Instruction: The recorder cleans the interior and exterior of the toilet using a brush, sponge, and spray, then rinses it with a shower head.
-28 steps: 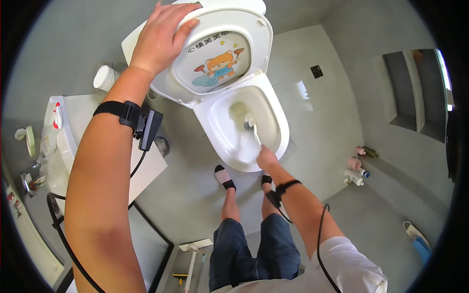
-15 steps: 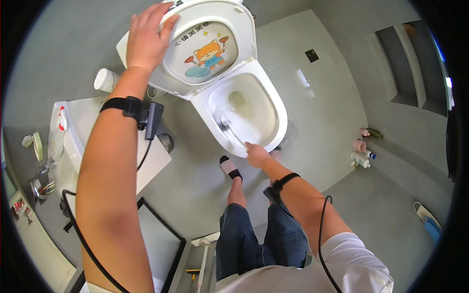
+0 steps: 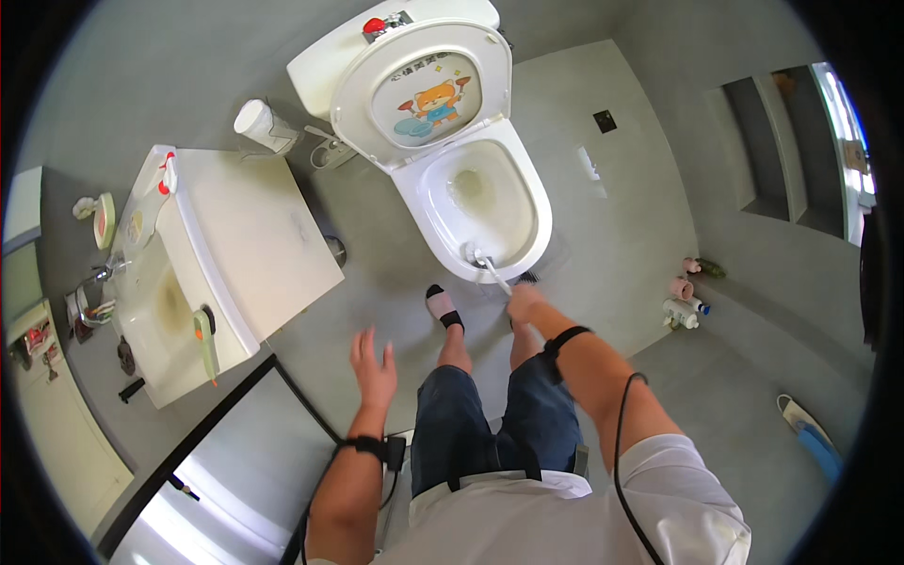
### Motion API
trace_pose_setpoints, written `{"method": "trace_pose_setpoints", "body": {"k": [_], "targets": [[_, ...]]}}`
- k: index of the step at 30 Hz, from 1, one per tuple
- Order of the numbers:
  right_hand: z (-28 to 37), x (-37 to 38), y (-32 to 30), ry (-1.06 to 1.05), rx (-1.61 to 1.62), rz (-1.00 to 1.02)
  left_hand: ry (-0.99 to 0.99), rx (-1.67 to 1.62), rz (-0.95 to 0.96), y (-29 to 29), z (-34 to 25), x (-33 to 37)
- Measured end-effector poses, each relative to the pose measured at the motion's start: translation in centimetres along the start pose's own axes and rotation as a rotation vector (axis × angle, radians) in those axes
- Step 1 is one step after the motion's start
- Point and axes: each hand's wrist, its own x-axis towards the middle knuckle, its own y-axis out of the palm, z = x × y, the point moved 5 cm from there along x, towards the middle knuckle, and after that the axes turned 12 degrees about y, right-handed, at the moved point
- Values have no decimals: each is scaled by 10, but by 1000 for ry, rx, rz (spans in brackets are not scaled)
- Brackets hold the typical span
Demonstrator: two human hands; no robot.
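Head view shows the right hand [image 3: 525,303] closed around the near end of a white brush [image 3: 493,276], whose head sits inside the near part of the toilet [image 3: 542,209]. Holding that end probably keeps the fingers outside the bowl. The left hand [image 3: 375,374] hangs left of the legs, its grip open, fingers spread, nothing visible in it. The lid [image 3: 436,115] is raised and tilted back toward the tank [image 3: 322,77], presumably leaving the bowl reachable. A socked foot [image 3: 443,307] takes up floor just left of the bowl's near edge. Left stands a white table [image 3: 254,217] by the washbasin [image 3: 160,353]; right, bottles [image 3: 680,314] lie below 2 wall niches [image 3: 753,146]. A black cable [image 3: 619,452] crosses the right arm and might snag.
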Motion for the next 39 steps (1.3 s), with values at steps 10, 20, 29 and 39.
{"method": "trace_pose_setpoints", "body": {"k": [10, 20, 29, 39], "targets": [[-48, -4, -79, 294, 42, -215, -502, -189, 268, -1, 126, -170], [-47, -94, -21, 223, 92, -106, -424, -508, 51, 6, 94, -94], [-124, -16, -74, 213, -71, -291, -459, -162, 182, 63, 90, -151], [-200, 4, -126, 203, -249, -286, -474, -159, 91, 57, 27, -144]]}}
